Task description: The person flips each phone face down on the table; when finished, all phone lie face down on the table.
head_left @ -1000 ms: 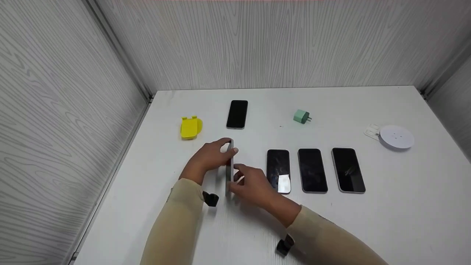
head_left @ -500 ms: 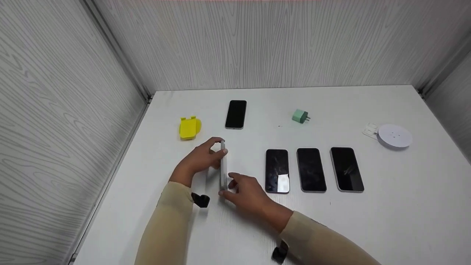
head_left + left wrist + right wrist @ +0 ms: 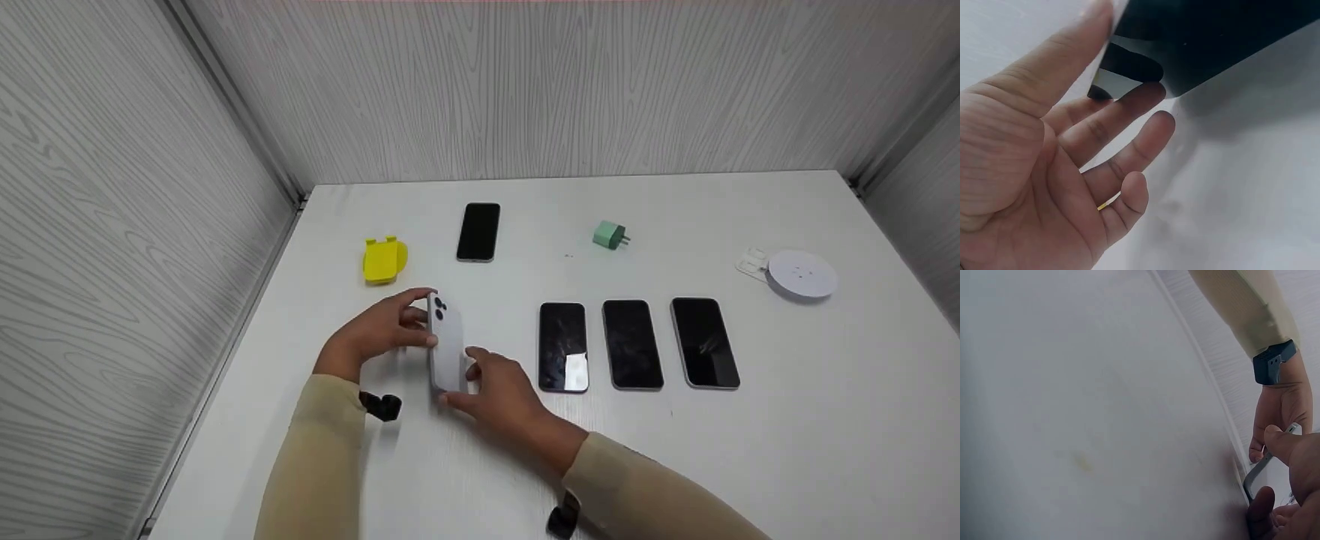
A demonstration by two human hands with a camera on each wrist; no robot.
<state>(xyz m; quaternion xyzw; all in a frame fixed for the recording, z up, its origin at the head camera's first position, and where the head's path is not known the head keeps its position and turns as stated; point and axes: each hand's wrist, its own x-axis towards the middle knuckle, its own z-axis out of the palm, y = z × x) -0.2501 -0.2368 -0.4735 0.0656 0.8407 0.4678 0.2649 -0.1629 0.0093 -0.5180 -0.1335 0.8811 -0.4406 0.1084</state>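
Note:
A white phone [image 3: 446, 349] is held just above the white table [image 3: 787, 420], tilted so that its back and camera lenses face up. My left hand [image 3: 409, 324] grips its far end, thumb on one side and fingers on the other. My right hand [image 3: 469, 379] pinches the near end. In the left wrist view the phone's dark screen [image 3: 1213, 39] faces my left hand [image 3: 1129, 84], with fingers [image 3: 1145, 140] spread under it. The right wrist view shows the phone's edge [image 3: 1262, 468] between my right thumb [image 3: 1289, 450] and a finger, with my left hand [image 3: 1280, 410] behind.
Three dark phones [image 3: 563, 346] [image 3: 632, 343] [image 3: 704, 343] lie face up in a row to the right. Farther back lie another phone [image 3: 478, 232], a yellow holder [image 3: 385, 260], a green plug [image 3: 611, 235] and a white disc [image 3: 801, 274]. Walls close the left, back and right.
The phone stood on its long edge between my hands; now it is tipped over to the left, back side up. Both hands have shifted slightly left with it.

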